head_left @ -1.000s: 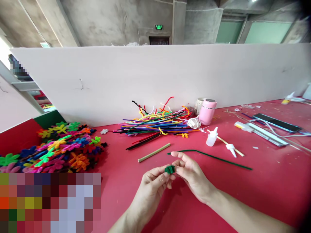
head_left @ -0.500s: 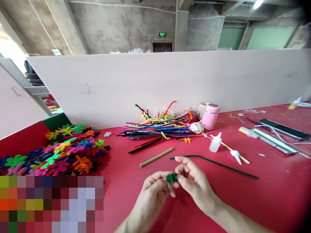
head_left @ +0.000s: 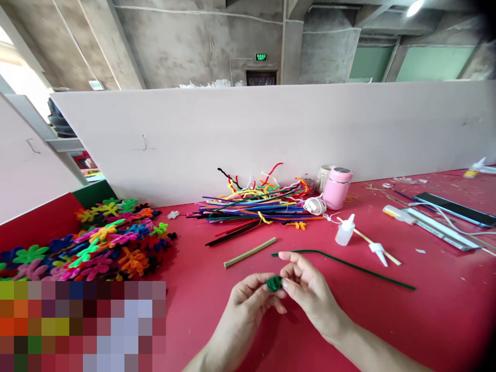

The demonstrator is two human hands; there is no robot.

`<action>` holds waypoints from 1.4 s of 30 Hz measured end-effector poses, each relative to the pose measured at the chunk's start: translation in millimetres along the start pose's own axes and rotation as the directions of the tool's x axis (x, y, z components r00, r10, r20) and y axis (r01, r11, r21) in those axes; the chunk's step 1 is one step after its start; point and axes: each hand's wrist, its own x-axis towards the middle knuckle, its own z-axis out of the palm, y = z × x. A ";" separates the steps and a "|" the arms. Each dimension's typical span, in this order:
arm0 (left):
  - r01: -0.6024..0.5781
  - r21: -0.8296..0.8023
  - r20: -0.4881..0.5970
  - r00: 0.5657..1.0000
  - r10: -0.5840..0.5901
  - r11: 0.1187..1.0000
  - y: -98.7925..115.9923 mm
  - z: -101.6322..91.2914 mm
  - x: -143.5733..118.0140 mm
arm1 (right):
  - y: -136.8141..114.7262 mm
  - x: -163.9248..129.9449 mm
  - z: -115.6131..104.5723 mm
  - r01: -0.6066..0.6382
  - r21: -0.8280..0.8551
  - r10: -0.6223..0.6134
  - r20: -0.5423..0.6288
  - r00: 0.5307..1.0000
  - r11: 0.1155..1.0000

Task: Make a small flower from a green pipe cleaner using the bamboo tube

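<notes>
A small dark green bundle of coiled pipe cleaner (head_left: pixel 274 283) is pinched between my two hands above the red table. My left hand (head_left: pixel 248 305) grips its left side with thumb and forefinger. On the right side, the thumb and fingertips of my right hand (head_left: pixel 310 289) press against it. Just beyond my right hand lies a long, slightly bent dark green pipe cleaner (head_left: pixel 360 268). A short pale greenish stick (head_left: pixel 250 252) rests on the table beyond my left hand.
Colourful pipe cleaners (head_left: pixel 248 206) lie heaped before the white partition (head_left: pixel 248 129). Fuzzy flowers (head_left: pixel 116 237) are piled at left. A pink flask (head_left: pixel 337 188), a glue bottle (head_left: pixel 344 231), a white nozzle cap (head_left: pixel 378 253) and a phone (head_left: pixel 457 208) stand or lie at right.
The green bundle has turned slightly between my fingers. Both hands stay in nearly the same place, and the whole view has shifted a little.
</notes>
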 end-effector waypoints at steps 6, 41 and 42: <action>-0.160 0.582 -0.043 0.973 0.226 0.798 2.1 2.3 -0.8 | 2.1 7.8 -5.3 -0.073 -0.207 0.081 0.030 0.996 0.976; 0.214 -0.239 -0.034 0.973 -0.229 0.947 -4.2 -0.3 7.9 | -2.2 23.3 -27.2 0.197 -0.389 -0.060 0.336 0.940 0.900; 0.219 -0.241 -0.033 0.972 -0.233 0.945 -4.4 -0.3 8.2 | -2.5 23.0 -26.9 0.193 -0.389 -0.057 0.334 0.941 0.901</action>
